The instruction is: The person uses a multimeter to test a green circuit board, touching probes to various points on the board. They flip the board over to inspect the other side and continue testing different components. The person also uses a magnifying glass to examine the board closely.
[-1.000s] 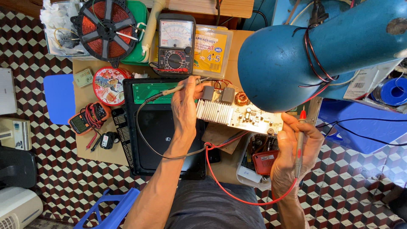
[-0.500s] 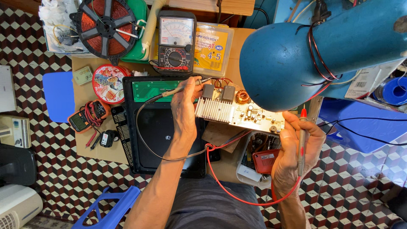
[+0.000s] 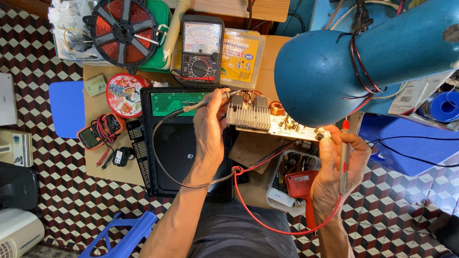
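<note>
Red and black probes meet a circuit board [image 3: 272, 122].
Left hand [image 3: 210, 126] pinches black probe [image 3: 217, 98]; right hand [image 3: 342, 165] grips red probe [image 3: 344, 153] and board's right end.

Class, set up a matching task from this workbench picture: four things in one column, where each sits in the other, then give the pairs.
Things:
1. red test probe
2. grey test probe
3. dial meter
4. copper coil disc

Places:
A. top left of the bench
B. in the left hand
C. in the right hand
D. behind the circuit board

Pairs: 1-C, 2-B, 3-D, 4-A
</note>
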